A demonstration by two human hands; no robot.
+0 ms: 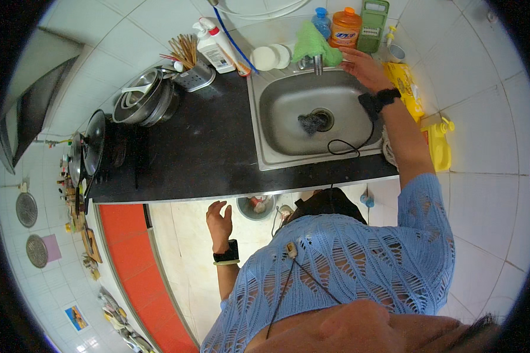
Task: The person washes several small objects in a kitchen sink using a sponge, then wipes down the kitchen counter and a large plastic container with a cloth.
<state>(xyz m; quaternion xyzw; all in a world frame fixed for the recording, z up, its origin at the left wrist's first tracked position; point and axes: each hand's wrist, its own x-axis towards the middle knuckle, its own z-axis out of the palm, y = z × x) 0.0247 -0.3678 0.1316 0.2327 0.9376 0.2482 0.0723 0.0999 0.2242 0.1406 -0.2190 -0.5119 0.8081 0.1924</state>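
My right hand [363, 68] reaches over the sink's back right corner, its fingertips at the right end of a green cloth [311, 44]; whether they grip it cannot be told. The cloth is draped over the metal faucet [318, 65]. Below lies the steel sink [282, 106], with a dark scouring pad [310, 124] beside the drain. A black cord [344, 152] runs from my right wrist into the basin. My left hand [219, 220] hangs in front of the counter edge, fingers apart, holding nothing.
Orange bottle [345, 27], blue bottle [321, 23] and green grater [372, 26] stand behind the sink. On the black counter [203, 145] are a chopstick holder [196, 77], stacked steel bowls [137, 106] and pans. A yellow bottle [439, 143] stands right; a bucket [256, 212] is on the floor.
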